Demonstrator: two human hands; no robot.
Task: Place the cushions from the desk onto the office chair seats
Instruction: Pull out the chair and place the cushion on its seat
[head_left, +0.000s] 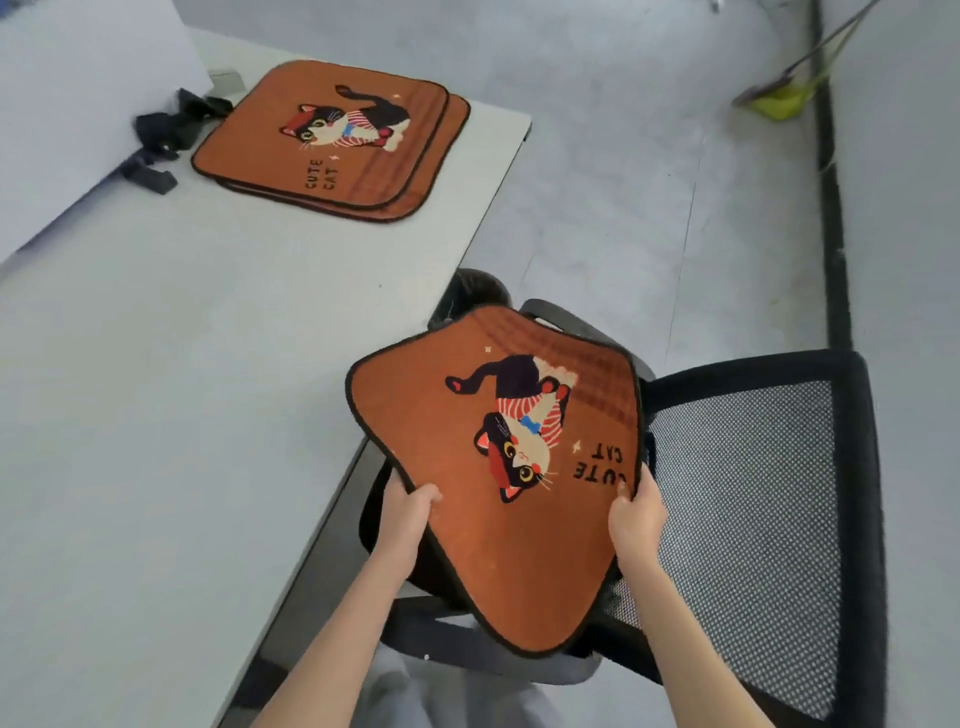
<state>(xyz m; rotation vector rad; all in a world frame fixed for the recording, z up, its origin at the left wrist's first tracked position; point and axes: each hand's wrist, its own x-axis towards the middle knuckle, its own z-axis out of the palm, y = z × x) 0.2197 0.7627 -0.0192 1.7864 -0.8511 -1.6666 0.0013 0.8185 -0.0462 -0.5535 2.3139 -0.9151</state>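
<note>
Desk (156, 389) on the left is carrying two stacked cushions (332, 140) at its far end. Left hand (405, 514) is pinching the held cushion (509, 467) at its left edge, right hand (636, 512) pinching the right edge. It's hanging bowed over the office chair (753, 493), mesh back rightmost.

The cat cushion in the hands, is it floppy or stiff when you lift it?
Probably floppy: the cat cushion bends and sags between the left hand and right hand. It looks thin, so likely light. Its fuzzy-looking cloth probably isn't slippery.
</note>
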